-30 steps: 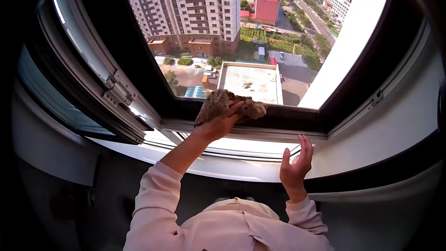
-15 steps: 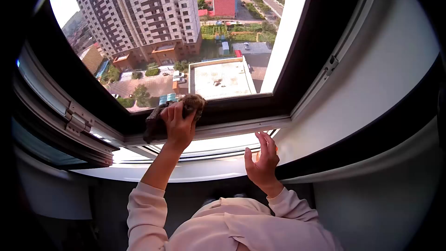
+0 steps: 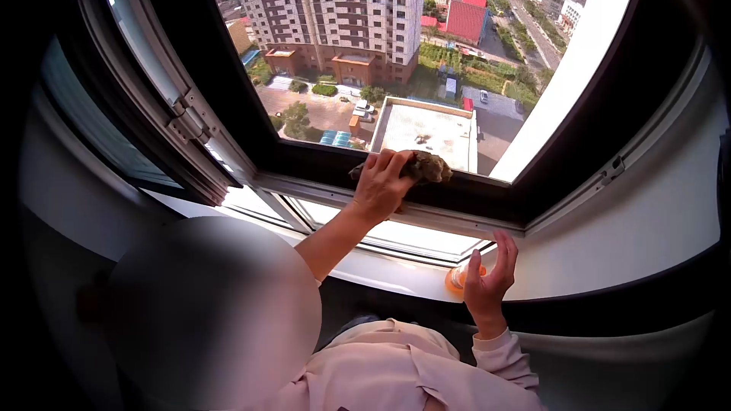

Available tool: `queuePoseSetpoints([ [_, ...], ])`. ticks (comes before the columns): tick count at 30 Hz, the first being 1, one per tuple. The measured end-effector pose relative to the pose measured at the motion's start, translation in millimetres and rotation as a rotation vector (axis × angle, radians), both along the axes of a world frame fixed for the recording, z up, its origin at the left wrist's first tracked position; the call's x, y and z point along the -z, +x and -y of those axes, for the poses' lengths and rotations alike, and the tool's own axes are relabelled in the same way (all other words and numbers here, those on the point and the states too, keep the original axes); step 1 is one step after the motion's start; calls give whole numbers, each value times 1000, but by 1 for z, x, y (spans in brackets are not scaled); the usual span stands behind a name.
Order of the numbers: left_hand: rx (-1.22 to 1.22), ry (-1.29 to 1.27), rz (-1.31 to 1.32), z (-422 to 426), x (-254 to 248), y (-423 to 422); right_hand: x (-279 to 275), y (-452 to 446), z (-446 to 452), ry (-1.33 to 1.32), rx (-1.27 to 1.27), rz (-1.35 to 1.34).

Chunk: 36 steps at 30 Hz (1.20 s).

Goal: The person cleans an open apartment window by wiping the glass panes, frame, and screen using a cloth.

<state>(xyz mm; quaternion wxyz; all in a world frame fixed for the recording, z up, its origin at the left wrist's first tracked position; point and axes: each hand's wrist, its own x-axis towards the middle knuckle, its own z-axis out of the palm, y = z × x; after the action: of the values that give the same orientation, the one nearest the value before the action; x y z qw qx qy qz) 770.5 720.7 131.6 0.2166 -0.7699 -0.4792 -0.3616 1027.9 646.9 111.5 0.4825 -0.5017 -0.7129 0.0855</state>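
Observation:
My left hand [image 3: 382, 186] is closed around a bunched brown cloth [image 3: 429, 167] and presses it against the dark lower rail of the window frame [image 3: 480, 196]. Part of the cloth sticks out to the right of my fingers, over the bottom edge of the pane. My right hand [image 3: 491, 289] is raised with its fingers stretched and apart, holding nothing. Its fingertips are close to the light metal strip below the rail; whether they touch it I cannot tell. Just left of that hand, partly hidden by it, an orange object [image 3: 455, 280] rests on the white sill [image 3: 365, 265].
A metal hinge [image 3: 189, 123] joins the frame on the left, beside another dark-framed sash [image 3: 126, 99]. A latch piece [image 3: 611, 170] sits on the right-hand strip. Through the pane, tall buildings stand far below. A blurred round patch [image 3: 213, 312] covers my left sleeve.
My left hand has slid the cloth rightward along the lower rail. The view has turned, so the window appears farther right, and more of the orange object shows. My right hand remains open.

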Motion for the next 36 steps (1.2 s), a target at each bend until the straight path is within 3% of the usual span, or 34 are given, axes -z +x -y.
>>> queuePoseSetpoints([
  [6,-448,-47,194,49,12,-166,-8,-11,-26,23,23,7],
  [9,-565,-72,253,60,17,-184,-11,-13,-37,18,98,74],
  [12,-619,127,465,50,34,-167,-12,-12,-56,124,151,149],
  [14,-748,55,295,51,40,-136,-10,-8,-67,209,149,172],
  [16,-738,58,239,53,43,-147,-11,-9,-73,214,160,202],
  [18,-530,26,471,54,37,-178,-9,-10,-78,189,192,239],
  [20,-394,320,444,55,-33,-180,1,-14,-84,186,209,233],
  [24,-459,857,95,24,-202,-197,5,-16,-84,207,223,214],
  [26,-412,837,51,0,-266,-211,3,-16,-84,202,252,268],
  [28,-539,887,-171,-16,-301,-219,5,-15,-86,212,253,270],
  [29,-695,908,-171,-22,-290,-215,3,-16,-85,213,253,266],
  [31,-670,782,-50,-27,-235,-211,4,-16,-86,227,248,266],
  [36,-648,301,271,11,10,-179,10,-16,-88,252,244,245],
])
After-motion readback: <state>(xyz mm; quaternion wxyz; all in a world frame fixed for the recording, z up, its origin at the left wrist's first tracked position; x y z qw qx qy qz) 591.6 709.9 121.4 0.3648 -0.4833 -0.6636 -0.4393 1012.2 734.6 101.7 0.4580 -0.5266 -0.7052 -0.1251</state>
